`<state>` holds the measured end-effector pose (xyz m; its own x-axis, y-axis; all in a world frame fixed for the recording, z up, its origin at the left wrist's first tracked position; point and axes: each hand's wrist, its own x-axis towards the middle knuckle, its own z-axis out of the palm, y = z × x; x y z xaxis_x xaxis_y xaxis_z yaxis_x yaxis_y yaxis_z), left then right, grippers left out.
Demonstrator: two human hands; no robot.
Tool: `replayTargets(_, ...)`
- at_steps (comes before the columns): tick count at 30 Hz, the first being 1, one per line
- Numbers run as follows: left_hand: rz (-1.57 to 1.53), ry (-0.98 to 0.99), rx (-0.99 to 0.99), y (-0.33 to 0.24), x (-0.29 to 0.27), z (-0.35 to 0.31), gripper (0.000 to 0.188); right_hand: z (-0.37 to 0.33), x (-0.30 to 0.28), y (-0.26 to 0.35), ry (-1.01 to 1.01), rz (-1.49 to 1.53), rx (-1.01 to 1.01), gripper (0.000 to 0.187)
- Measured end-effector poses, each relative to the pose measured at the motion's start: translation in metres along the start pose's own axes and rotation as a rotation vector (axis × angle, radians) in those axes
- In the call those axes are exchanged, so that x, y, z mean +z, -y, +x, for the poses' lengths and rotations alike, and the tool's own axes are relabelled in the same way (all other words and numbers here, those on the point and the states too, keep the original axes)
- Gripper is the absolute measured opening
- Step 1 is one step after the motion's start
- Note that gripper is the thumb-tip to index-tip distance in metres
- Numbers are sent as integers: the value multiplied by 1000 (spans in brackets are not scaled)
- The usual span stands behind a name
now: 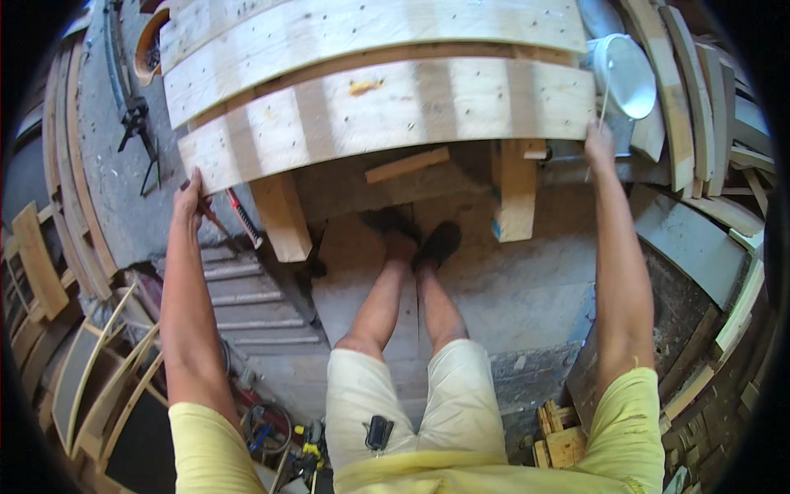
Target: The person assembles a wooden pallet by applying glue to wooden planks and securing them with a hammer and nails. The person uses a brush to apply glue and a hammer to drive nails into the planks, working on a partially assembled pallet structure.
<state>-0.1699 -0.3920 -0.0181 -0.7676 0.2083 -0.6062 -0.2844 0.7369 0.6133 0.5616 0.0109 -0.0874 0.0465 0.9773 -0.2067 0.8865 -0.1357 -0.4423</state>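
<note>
The left hand (pixel 191 200) clasped one end of the slatted wooden panel (pixel 387 111); the right hand (pixel 598 140) clasped the other; the panel lay on its supports, seemingly not yet lifted.

Your left hand (pixel 192 198) at left end of long slatted wooden pallet (pixel 387 107), right hand (pixel 598 140) at its right end. Pallet rests on two upright wooden blocks (pixel 516 193) ahead of your feet. White plastic bucket (pixel 629 74) just beyond right hand. Red-handled tool (pixel 244 218) beside left hand. Stacked curved wooden boards (pixel 691 99) far right.
</note>
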Motion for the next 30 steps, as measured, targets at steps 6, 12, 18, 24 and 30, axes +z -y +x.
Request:
replayTargets(6,29,24,42,4,-4,2,51,-11,2,6,-41,69,-12,45)
replayTargets(12,270,-165,48,8,-1,12,64,-20,-8,18,25,301,21,47)
replayTargets(18,495,-334,120,66,-41,-42,43,-98,-42,14,-70,427,-53,49)
replayTargets(24,1280,-52,338,97,-82,-230,39,-293,-47,-63,128,869,353,58)
replayTargets(30,1211,-61,435,18,-69,-262,40,-462,-44,-126,213,732,747,56)
